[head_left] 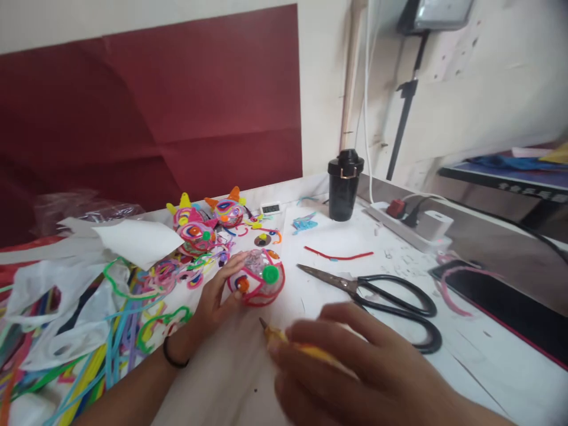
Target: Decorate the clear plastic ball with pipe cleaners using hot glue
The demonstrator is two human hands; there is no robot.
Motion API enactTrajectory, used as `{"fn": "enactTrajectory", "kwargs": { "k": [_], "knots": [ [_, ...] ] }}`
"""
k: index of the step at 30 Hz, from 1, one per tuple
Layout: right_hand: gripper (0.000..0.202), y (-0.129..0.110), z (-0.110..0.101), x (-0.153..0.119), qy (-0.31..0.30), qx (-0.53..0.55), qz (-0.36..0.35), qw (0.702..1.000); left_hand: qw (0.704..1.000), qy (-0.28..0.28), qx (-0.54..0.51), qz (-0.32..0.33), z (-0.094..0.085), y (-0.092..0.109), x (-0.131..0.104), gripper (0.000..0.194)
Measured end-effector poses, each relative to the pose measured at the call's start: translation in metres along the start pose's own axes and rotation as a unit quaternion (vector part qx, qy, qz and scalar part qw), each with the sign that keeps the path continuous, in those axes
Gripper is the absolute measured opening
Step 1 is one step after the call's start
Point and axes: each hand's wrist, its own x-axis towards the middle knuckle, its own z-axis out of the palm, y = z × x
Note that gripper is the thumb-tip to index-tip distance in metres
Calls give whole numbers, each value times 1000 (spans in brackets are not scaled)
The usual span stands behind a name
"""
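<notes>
My left hand (222,291), with a black band at the wrist, is closed around the side of a clear rounded craft head (262,281) on the table. The head carries pink and red fuzzy outlines, an orange eye and a green round nose. Nearer to me, my right hand (341,361) grips a yellow tool (313,350) with a dark pointed tip. That tip sits just below the head, apart from it. Fingers and blur hide most of the tool, so its kind is unclear. Large black-handled scissors (355,285) lie beyond my right hand, partly covered by it.
Similar decorated heads (195,231) stand at the back. Colourful pipe cleaners (110,340) and white paper (137,241) crowd the left. A red pipe cleaner (338,257), black cup (343,188), small digital clock (270,209), power strip (406,228) and dark phone (501,307) lie behind and right.
</notes>
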Motion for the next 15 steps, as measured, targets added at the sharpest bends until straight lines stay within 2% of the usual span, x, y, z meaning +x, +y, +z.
{"fn": "enactTrajectory", "kwargs": {
  "k": [3,5,7,11,15],
  "knots": [
    [31,35,-27,90,-126,-24,-83,988,1000,-4,-7,8,2,2,0,44],
    [28,45,-29,120,-161,-51,-107,980,1000,-8,-13,15,3,3,1,45],
    [25,50,-20,126,-185,-69,-117,973,1000,-11,-13,21,3,3,1,46],
    [20,57,0,111,-195,-110,-134,965,999,-11,-8,34,3,3,1,47],
    [18,58,5,107,-193,-117,-138,964,999,-8,-4,47,5,4,2,47]
  ]
}}
